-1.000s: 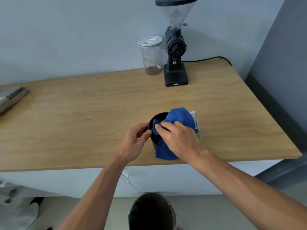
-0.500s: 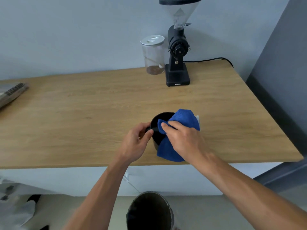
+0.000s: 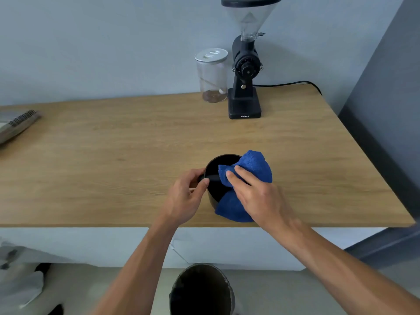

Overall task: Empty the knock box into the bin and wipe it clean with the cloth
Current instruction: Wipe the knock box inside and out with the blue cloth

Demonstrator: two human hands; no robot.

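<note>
Round black knock box (image 3: 216, 178) stands upright at lower centre of the frame, on the wooden table (image 3: 113, 155) near its front edge. Left hand (image 3: 185, 196) sits just left of the box, grip clamped on the rim: thumb tip on the rim by the near end of the black knock bar (image 3: 212, 177), fingers round the outer wall. Right hand (image 3: 256, 196) comes in from the right, grip closed on the bunched blue terry cloth (image 3: 250, 169), fingertips (image 3: 229, 175) pressing cloth onto the bar and right-hand rim. Cloth drapes over the right rim and down the outside front wall. Bar's long axis runs left-right across the mouth, so the wiping hand is at one end, the bracing hand at the other. Dark round bin (image 3: 202, 289) stands on the floor at bottom centre, below the table edge. Box interior looks dark, contents cannot be told. Judged step: wiping; right hand does the rubbing, left steadies.
</note>
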